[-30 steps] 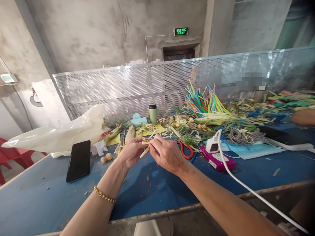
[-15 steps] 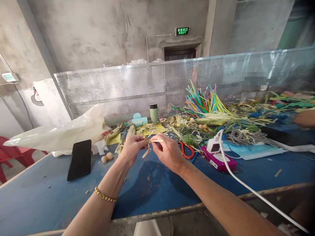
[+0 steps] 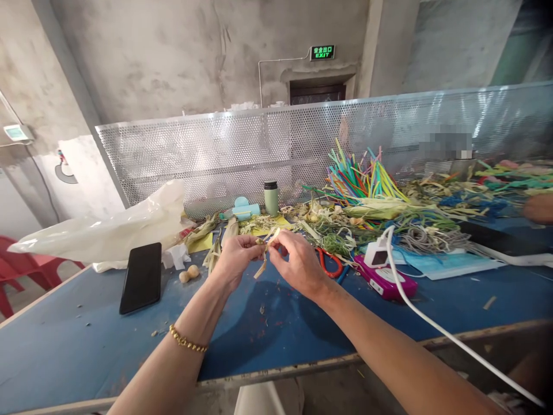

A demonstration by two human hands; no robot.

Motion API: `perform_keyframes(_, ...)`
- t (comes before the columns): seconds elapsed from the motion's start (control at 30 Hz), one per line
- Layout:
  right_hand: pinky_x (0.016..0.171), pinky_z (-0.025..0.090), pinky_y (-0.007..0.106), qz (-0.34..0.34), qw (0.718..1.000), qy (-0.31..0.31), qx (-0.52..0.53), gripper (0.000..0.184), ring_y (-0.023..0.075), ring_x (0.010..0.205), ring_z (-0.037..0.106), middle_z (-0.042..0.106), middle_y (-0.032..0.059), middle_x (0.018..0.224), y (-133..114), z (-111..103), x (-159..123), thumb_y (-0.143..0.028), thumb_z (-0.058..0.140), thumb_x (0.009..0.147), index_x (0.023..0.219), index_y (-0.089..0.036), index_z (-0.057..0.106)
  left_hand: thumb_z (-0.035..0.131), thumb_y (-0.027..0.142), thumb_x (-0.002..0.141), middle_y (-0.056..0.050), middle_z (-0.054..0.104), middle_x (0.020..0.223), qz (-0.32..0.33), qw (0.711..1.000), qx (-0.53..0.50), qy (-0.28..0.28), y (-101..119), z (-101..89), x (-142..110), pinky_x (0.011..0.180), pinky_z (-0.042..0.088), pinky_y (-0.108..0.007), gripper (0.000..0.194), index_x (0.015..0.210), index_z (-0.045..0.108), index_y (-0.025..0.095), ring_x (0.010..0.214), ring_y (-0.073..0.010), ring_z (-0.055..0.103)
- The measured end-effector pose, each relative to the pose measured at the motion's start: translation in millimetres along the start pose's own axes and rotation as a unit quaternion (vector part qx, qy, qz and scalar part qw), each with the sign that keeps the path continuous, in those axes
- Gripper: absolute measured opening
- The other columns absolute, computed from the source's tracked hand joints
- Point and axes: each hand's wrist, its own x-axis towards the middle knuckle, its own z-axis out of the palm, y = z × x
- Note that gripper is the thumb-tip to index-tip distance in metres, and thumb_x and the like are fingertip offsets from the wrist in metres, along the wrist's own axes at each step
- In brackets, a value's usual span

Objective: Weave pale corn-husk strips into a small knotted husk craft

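Note:
Above the middle of the blue table (image 3: 276,340), my left hand (image 3: 233,260) pinches a thin, pale corn husk strip (image 3: 260,269) between thumb and fingertips. Close beside it, my right hand (image 3: 299,265) grips the same strip, also in a pinch. One end dangles below the fingers; another pale part sticks up by the right fingertips. The exact spot where the fingers meet is partly hidden. Just right of my right hand lie scissors with red-orange handles (image 3: 332,266). Dried husks (image 3: 231,229) are heaped behind my hands.
At left are a black phone (image 3: 140,278), a small tan gourd-shaped piece (image 3: 189,274) and a plastic bag (image 3: 112,225). Behind stand a green bottle (image 3: 271,200) and colourful pipe cleaners (image 3: 363,178). A magenta box (image 3: 386,279) with a white cable (image 3: 425,328) lies right. Another person's hand (image 3: 538,208) shows far right.
The strip's part at my right fingertips pointed sideways to the right and now stands up and bends. My right fingers have shifted slightly; both hands keep close together.

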Motion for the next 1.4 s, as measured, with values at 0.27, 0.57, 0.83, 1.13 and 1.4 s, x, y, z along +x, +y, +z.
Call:
perform_keyframes(0.27,0.081,0.044,0.037,-0.005,0.999,0.049,-0.012,0.013,0.0245,0.087,0.056,0.062,0.0069,0.085,7,1,2,-0.011,0.056,0.083,0.076,-0.022,0.053,0.077,0.024,0.062,0.0,0.061,0.055,0.003,0.997,0.057,-0.047,6,-1.4,-4,0.059,0.041,-0.026,0.013,0.057,0.067,0.016,0.056,-0.0116,0.052)
perform_keyframes(0.57,0.075,0.047,0.033,0.113,0.986,-0.049,0.111,0.011,0.0199,0.074,0.064,0.069,0.0024,0.076,8,-3,6,-0.012,0.058,0.078,0.072,-0.021,0.058,0.071,0.019,0.06,-0.002,0.064,0.056,-0.025,0.99,0.094,-0.106,10,-8.2,-6,0.06,0.041,-0.028,0.004,0.057,0.069,0.016,0.057,-0.0133,0.053)
perform_keyframes(0.83,0.066,0.048,0.03,0.193,0.964,-0.054,0.175,0.007,0.0174,0.067,0.062,0.068,0.0014,0.071,8,-2,6,-0.016,0.057,0.075,0.073,-0.02,0.061,0.076,0.026,0.065,-0.003,0.064,0.061,-0.025,0.99,0.073,-0.117,11,-11.4,-5,0.061,0.039,-0.027,0.011,0.066,0.073,0.015,0.059,-0.0127,0.052)
perform_keyframes(1.13,0.059,0.045,0.029,0.254,0.945,-0.034,0.201,0.003,0.0164,0.06,0.058,0.065,-0.0004,0.065,10,0,6,-0.02,0.058,0.07,0.069,-0.021,0.06,0.086,0.031,0.06,0.004,0.053,0.06,0.013,0.992,0.083,-0.091,8,-3.7,-5,0.057,0.029,-0.026,0.028,0.061,0.063,0.016,0.058,-0.0096,0.042)
perform_keyframes(1.4,0.049,0.04,0.026,0.288,0.92,-0.034,0.265,0.005,0.0148,0.053,0.054,0.061,-0.0015,0.058,13,5,4,-0.021,0.059,0.069,0.064,-0.022,0.058,0.077,0.032,0.07,0.0,0.058,0.059,0.056,0.987,0.136,-0.068,2,-3.3,-2,0.058,0.033,-0.027,0.022,0.06,0.066,0.016,0.06,-0.0124,0.048)
